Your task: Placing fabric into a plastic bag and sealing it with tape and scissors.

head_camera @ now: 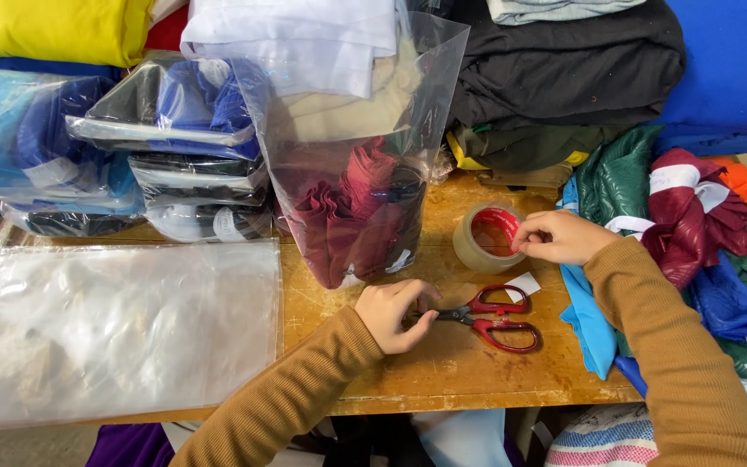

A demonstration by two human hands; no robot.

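My left hand [397, 313] rests on the wooden table [443, 363], its fingers pinched at the blade tip of the red-handled scissors [494, 318] lying there. My right hand [559, 236] reaches across to the roll of clear packing tape [486, 239], fingertips on its rim. A small white paper scrap [525, 284] lies between the tape and the scissors. Just behind stands a tall clear plastic bag [352, 173] filled with folded maroon, beige and white cloth. Both arms wear brown ribbed sleeves.
Flat empty plastic bags [114, 324] cover the table's left part. Bagged blue and dark garments [175, 147] are stacked behind them. A heap of coloured cloth [702, 233] lies at the right; black and blue fabric [581, 60] is piled at the back.
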